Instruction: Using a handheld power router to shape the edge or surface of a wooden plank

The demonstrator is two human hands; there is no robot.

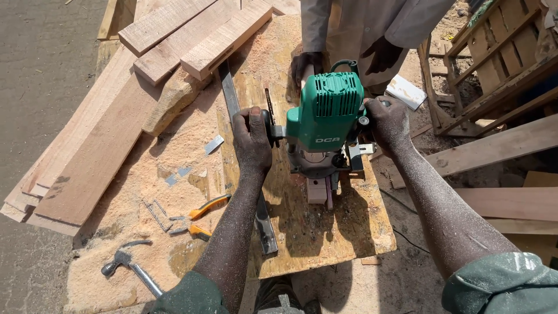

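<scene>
A hammer (129, 264) and pliers (200, 216) lie in sawdust at the left. The left hand (252, 139) and right hand (388, 120) each clench a handle of the green router (324, 119), which stands on a narrow strip (317, 189) on the board (325, 227). A co-worker's hand (305, 64) steadies the strip's far end; a slip could bring the bit toward it. The router's side carries a white label.

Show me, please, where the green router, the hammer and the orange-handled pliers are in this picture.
Green router (325, 110): head view, on its green motor housing.
Hammer (121, 260): head view, on its metal head.
Orange-handled pliers (209, 204): head view, on the upper orange handle.
</scene>
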